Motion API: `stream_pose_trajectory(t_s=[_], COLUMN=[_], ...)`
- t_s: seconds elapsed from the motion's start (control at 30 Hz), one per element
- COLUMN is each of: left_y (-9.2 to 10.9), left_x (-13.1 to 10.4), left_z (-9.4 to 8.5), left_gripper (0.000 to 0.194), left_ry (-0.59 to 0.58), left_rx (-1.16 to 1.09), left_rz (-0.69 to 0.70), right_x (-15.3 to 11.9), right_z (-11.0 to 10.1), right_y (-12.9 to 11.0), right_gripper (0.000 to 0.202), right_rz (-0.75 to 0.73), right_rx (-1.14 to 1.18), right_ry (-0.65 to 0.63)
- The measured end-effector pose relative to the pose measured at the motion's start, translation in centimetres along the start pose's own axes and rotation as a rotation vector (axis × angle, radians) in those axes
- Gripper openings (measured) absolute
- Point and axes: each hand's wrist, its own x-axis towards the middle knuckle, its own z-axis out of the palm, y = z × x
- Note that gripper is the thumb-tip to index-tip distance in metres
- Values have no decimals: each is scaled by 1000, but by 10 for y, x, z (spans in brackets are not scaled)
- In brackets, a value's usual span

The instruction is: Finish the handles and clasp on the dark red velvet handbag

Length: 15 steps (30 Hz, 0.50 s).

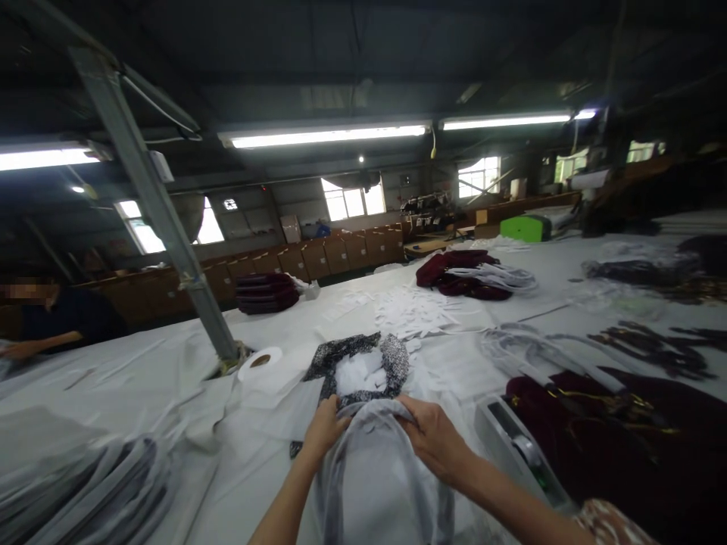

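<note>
Pale-grey arched loop (380,409), apparently film-wrapped, toward the near edge of the bench (255,450).
My left grip (326,429) and right grip (436,437) are closed on its curve's shoulders; I judge it light, bendy, slippery, best held there.

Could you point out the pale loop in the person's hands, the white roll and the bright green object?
Pale loop (379,408): head view, on the top of its curve.
White roll (276,356): head view, beside its brown core.
Bright green object (521,229): head view, middle of its green side.
</note>
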Motion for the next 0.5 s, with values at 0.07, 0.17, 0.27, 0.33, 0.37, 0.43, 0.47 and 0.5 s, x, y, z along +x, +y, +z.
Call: stream_pose_trajectory(t_s=[0.07,0.17,0.27,0.33,0.37,0.43,0.47,0.5], left_y=[1,16,44,69,82,110,123,136], left_x=[1,-4,-13,-21,-25,-36,-42,-48], left_z=[9,1,-27,-51,-64,-91,-104,-116], left_gripper=[13,11,13,18,24,32,34,35], left_ry=[-20,-82,-177,-275,-320,-378,-400,-426], left_rx=[26,2,-95,-200,-256,-360,-401,-434], left_rz=[7,60,87,81,81,84,83,79], right_x=[0,1,3,1,0,-6,-10,-14], right_z=[-5,-12,-18,-22,-24,-28,-30,-33], right_y=[1,3,0,-7,-13,-26,-33,-40], right_gripper=[20,20,20,19,19,24,30,37], right_rz=[-7,-16,-32,-54,-66,-95,-113,-133], right_rx=[-33,-56,-78,-90,-101,-147,-184,-226], right_ry=[-19,-18,-4,-11,-11,4,22,41])
